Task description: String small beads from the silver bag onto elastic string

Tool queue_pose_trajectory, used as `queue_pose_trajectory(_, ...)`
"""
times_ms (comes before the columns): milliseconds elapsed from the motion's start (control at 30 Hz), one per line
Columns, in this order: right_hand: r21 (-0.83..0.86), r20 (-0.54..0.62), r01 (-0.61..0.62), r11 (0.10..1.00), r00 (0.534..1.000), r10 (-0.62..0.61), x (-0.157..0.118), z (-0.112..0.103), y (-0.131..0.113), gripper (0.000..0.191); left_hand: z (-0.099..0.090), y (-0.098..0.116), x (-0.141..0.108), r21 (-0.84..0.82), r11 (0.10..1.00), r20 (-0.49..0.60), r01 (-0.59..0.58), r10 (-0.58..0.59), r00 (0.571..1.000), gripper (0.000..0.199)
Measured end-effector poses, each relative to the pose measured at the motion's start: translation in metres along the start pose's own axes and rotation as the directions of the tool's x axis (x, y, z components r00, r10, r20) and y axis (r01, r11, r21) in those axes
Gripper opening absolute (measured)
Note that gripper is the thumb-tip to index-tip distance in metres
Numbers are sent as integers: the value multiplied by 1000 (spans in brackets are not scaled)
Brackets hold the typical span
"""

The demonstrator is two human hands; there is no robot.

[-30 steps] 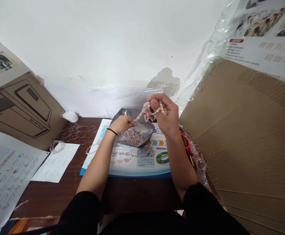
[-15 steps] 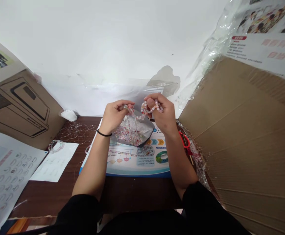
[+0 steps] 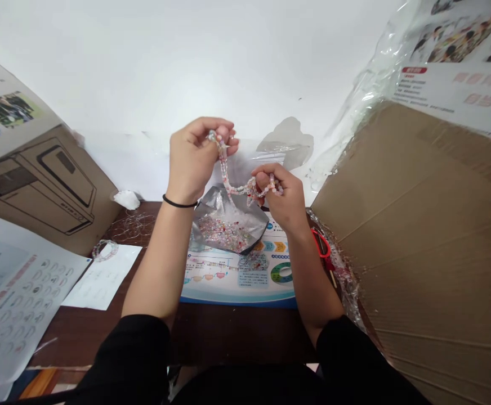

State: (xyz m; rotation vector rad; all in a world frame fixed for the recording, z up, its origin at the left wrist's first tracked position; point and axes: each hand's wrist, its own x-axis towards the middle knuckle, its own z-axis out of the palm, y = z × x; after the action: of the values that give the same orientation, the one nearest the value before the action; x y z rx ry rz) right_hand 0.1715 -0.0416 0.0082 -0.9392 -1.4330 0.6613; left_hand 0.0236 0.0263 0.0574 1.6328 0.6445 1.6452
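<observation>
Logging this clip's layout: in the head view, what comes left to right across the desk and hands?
Printed sheet → bead bracelet → left hand → bead strand → right hand → red scissors → cardboard flap

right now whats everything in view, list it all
bead strand: one, pink, between hands
foil pouch: one, silver, on chart
loose beads: many, pink, in pouch
printed chart: one, blue-white, on desk
bead bracelet: one, pale, on left
white paper: one, white, left of chart
thread tangle: one, clear, left of pouch
scissors: one, red, right of chart
cardboard box: one, brown, right
printed box: one, tan, left
printed sheet: one, white, front left
desk: one, dark brown, below
left hand: one, black wristband, pinching bead strand
right hand: one, pinching bead strand
</observation>
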Motion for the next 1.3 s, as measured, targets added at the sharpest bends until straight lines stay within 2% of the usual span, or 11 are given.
queue_pose_trajectory(100, -22, 17, -23, 999, 1000, 24, -1, -1, -6, 22, 3, 6, 13, -38, 997, 41, -68, 69, 997, 4)
queue_pose_trajectory(200, -54, 21, -41, 998, 999, 42, -2, -2, -10, 22, 4, 7, 17, -39, 995, 44, -87, 89, 995, 6)
queue_pose_trajectory(333, -80, 30, -29, 996, 999, 31, -1, -2, -7, 23, 4, 6, 14, 41, 997, 88, -70, 66, 994, 4)
queue_pose_trajectory(433, -100, 6, -15, 995, 1000, 16, 0, -1, 0, 24, 5, 12, 14, 110, 982, 159, -152, 133, 978, 6)
queue_pose_trajectory(533, -106, -7, -17, 994, 1000, 17, 1, 0, 5, 25, 8, 25, 21, 241, 927, 224, -288, 236, 946, 8)
queue_pose_trajectory(667, -133, -10, -39, 990, 999, 38, 2, 0, 6, 25, 13, 39, 30, 367, 806, 292, -464, 374, 880, 14)
queue_pose_trajectory(800, -107, -19, -19, 994, 1000, 18, 2, 0, 5, 25, 14, 42, 30, 463, 713, 285, -527, 444, 850, 20)
queue_pose_trajectory(967, -42, -55, -52, 998, 997, 50, 4, 1, 9, 27, 16, 31, 19, 471, 740, 289, -481, 386, 876, 30)
queue_pose_trajectory(1067, -29, -63, -56, 998, 997, 55, 5, 3, 13, 30, 21, 22, 10, 550, 698, 353, -459, 304, 885, 34)
queue_pose_trajectory(1200, -79, 12, -32, 996, 999, 33, 5, 6, 14, 31, 25, 10, 1, 586, 656, 439, -476, 237, 867, 30)
queue_pose_trajectory(1300, -108, 71, -30, 994, 997, 37, 3, 6, 10, 33, 18, 1, 0, 609, 675, 434, -416, 156, 888, 26)
